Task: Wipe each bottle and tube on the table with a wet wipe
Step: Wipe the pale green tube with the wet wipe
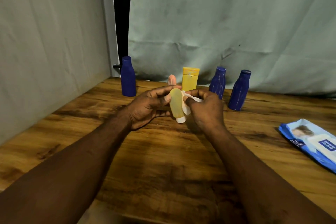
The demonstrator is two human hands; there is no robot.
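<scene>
Your left hand (145,105) grips the pale tube (176,102) in curled fingers, nearly upright, cap down, over the mid worktop (163,151), while your right hand (205,109) pinches a wipe (187,109) against it, with three blue bottles (128,78) (217,82) (239,91) and two far tubes (190,80) (171,79) standing beyond.

A wrinkled grey-green cloth backdrop (227,14) fills the upper right and a pale panel (45,42) the upper left, with a dark gap (121,14) between. A blue wipes pack (312,142) lies at the right edge. A small black stub (116,66) is perhaps a handle.

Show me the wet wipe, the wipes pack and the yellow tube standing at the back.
wet wipe (187,110): head view, lower white fold.
wipes pack (312,143): head view, printed front.
yellow tube (190,82): head view, middle of body.
</scene>
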